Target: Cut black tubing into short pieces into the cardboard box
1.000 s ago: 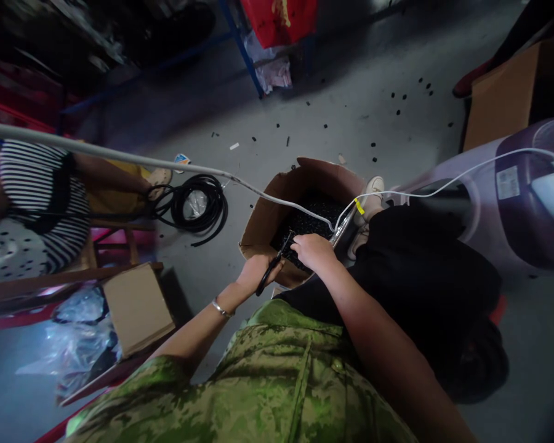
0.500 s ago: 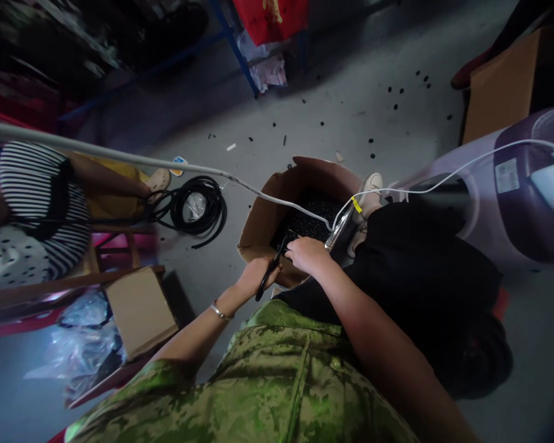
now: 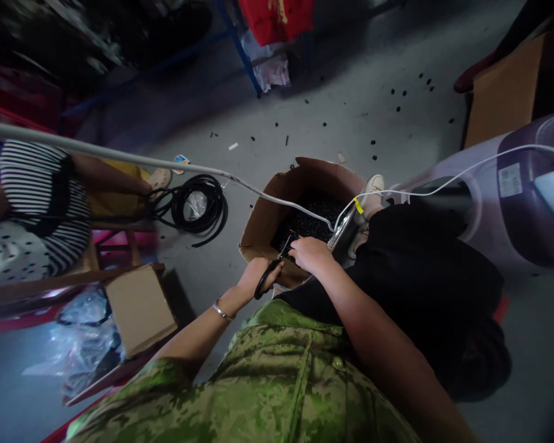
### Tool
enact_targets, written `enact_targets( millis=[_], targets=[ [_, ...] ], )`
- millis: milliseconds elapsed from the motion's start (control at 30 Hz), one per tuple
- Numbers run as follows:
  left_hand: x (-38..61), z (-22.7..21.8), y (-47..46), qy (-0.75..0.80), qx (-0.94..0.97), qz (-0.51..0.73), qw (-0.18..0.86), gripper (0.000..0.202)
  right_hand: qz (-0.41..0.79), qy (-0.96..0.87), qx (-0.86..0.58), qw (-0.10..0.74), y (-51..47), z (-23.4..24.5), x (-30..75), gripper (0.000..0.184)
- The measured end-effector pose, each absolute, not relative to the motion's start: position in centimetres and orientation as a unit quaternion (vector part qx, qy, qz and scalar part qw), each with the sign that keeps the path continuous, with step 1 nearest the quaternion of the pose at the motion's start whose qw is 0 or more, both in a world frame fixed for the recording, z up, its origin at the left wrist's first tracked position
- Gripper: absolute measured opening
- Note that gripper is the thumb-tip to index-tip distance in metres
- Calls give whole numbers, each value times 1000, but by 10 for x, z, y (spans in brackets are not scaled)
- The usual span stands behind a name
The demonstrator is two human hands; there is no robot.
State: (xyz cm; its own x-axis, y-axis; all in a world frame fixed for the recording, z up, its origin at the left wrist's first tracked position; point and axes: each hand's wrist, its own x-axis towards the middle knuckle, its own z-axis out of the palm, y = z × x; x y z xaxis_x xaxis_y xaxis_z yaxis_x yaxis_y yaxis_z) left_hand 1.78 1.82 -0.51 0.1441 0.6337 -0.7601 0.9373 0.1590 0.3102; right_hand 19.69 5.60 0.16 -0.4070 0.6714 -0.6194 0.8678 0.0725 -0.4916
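My left hand (image 3: 255, 275) is closed around the black handles of a pair of scissors (image 3: 270, 272), whose blades point up toward my right hand. My right hand (image 3: 310, 253) is curled over the near edge of an open cardboard box (image 3: 263, 215), fingers pinched on something small and dark I cannot make out at the scissor tips. The box holds a heap of small black pieces (image 3: 311, 221). A metal bangle (image 3: 221, 309) sits on my left wrist.
A white cable (image 3: 166, 163) crosses above the box to a purple appliance (image 3: 526, 197) at right. A black hose coil (image 3: 196, 203) lies on the floor left of the box. A person in a striped top (image 3: 41, 191) sits at left. Black bits litter the grey floor (image 3: 351, 111).
The scissors' handles have spread slightly in my left hand. Both hands stay at the box's near edge, barely shifting.
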Motion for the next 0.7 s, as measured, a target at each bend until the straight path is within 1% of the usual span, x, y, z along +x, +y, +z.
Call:
enact_targets(
  millis=[200,433,600,700],
  targets=[
    [13,-18,22,572,696,-206,383,49,-412,738,520,126,55,4,196,32],
    [14,-18,22,563,708,-235,355,40,-417,740,515,115,54,6,195,31],
    [21,-16,21,600,684,-249,332,51,-422,731,523,117,54,4,196,30],
    [22,-13,21,614,679,-225,333,50,-423,728,528,111,54,3,196,31]
  ],
)
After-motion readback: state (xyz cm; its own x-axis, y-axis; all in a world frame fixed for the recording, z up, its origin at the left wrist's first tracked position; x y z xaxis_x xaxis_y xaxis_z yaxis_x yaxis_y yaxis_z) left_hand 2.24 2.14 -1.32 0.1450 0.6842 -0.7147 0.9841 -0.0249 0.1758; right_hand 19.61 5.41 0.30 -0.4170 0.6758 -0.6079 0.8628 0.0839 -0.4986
